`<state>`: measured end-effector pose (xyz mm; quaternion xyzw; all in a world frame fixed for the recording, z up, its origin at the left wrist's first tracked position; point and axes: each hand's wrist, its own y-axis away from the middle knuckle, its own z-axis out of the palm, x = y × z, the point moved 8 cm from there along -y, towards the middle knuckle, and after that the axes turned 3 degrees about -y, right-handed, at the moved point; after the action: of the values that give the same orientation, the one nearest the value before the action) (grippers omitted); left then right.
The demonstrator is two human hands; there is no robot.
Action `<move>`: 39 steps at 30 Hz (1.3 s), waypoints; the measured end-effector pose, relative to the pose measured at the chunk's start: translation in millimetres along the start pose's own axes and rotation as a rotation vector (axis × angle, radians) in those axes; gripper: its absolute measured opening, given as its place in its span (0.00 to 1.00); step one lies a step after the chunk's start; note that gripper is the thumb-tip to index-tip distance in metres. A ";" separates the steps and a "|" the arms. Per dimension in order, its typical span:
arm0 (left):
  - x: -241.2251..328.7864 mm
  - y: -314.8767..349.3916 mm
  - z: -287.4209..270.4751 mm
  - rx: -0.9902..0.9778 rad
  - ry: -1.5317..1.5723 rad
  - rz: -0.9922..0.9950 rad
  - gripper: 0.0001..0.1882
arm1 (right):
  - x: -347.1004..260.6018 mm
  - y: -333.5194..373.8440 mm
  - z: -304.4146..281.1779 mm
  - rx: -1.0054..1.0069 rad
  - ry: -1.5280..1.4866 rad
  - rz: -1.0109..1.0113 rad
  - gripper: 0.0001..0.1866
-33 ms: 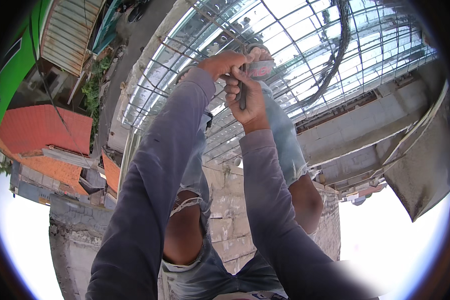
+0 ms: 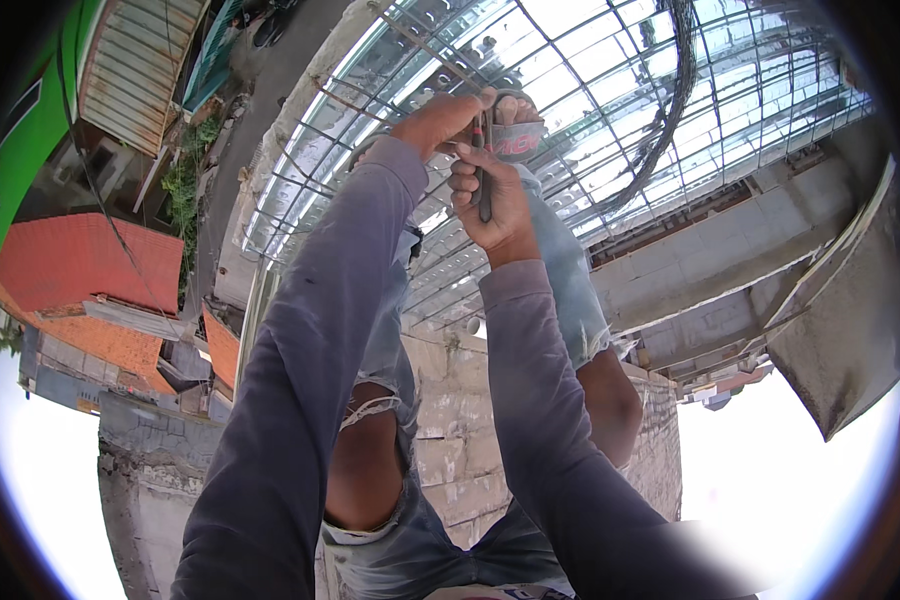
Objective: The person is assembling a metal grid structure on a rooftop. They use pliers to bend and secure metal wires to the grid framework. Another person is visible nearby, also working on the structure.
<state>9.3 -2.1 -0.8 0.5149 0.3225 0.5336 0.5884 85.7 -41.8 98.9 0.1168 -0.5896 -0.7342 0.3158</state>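
Above the far wire mesh point(image 2: 592, 92), just left of the bare toes point(image 2: 513, 107), the right hand point(image 2: 498, 198) wraps a dark tool point(image 2: 485, 196), the left hand point(image 2: 438, 124) sits close by, its hold unclear, and a slipping grip could drive the tool into them.

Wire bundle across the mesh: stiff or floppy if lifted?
Probably bendy, perhaps springy: the dark wire bundle curves along its length. It may splay, being made of thin strands. Loose strands could snag on the mesh beneath.
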 end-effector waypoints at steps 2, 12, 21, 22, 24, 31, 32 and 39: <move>-3.4 -29.8 -33.8 0.293 -0.056 0.001 0.30 | 2.6 -2.8 -8.5 0.013 0.020 0.058 0.06; 26.3 -60.5 -54.5 0.666 -0.348 0.178 0.19 | 15.0 -18.4 -7.1 -0.036 0.040 -0.012 0.06; 28.5 -60.0 -59.9 0.675 -0.339 0.197 0.19 | 10.8 -13.4 1.3 -0.022 0.058 -0.068 0.04; 27.1 -59.5 -58.5 0.693 -0.355 0.199 0.19 | 12.0 -12.8 -0.6 -0.020 0.057 -0.060 0.05; 25.8 -57.4 -60.7 0.735 -0.397 0.203 0.20 | 18.0 -14.7 -6.2 -0.025 0.049 -0.038 0.06; 28.4 -52.7 -59.0 0.713 -0.332 0.160 0.18 | 19.2 -18.0 -4.8 -0.027 0.014 -0.053 0.04; 27.9 -53.6 -59.4 0.714 -0.336 0.170 0.18 | 20.3 -17.6 -6.8 -0.013 0.024 -0.050 0.05; 21.0 -57.1 -62.1 0.715 -0.321 0.175 0.19 | 20.3 -18.5 -6.3 -0.022 0.040 0.008 0.06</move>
<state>-26.9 40.0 -67.7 0.7895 0.3468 0.3484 0.3675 67.4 -57.1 83.9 0.1255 -0.5755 -0.7369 0.3317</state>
